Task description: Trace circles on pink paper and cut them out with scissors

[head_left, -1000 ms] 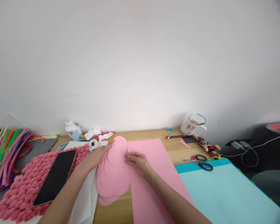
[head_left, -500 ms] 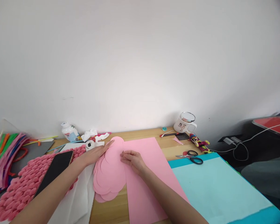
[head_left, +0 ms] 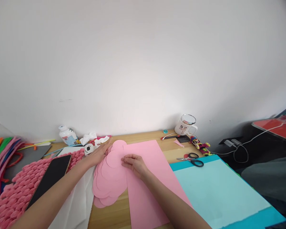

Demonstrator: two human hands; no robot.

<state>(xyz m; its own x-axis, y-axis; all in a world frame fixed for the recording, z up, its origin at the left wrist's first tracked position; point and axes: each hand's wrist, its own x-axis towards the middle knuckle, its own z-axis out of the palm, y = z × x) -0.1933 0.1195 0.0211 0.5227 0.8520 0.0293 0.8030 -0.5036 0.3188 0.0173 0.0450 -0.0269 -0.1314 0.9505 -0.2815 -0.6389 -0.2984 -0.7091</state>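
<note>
A fanned stack of pink paper circles (head_left: pixel 108 179) lies on the wooden desk (head_left: pixel 143 136), overlapping the left edge of a large pink sheet (head_left: pixel 147 184). My left hand (head_left: pixel 98 154) lies flat with fingers stretched along the stack's upper left edge. My right hand (head_left: pixel 133 163) rests on the stack's right side, fingertips pinched round a thin dark needle-like pin that I cannot make out clearly.
A black phone (head_left: pixel 50 178) lies on a pink knitted mat (head_left: pixel 11 200) at left, beside white tissue paper (head_left: pixel 76 203). Scissors (head_left: pixel 192 160) and a light blue sheet (head_left: pixel 216 194) are at right. A white mug (head_left: pixel 186 125), a small bottle (head_left: pixel 65 135) and coloured strips (head_left: pixel 2 152) line the back.
My view has swung slightly right. My left hand has slid up along the stack's edge. My right hand has lowered its pinch onto the circles.
</note>
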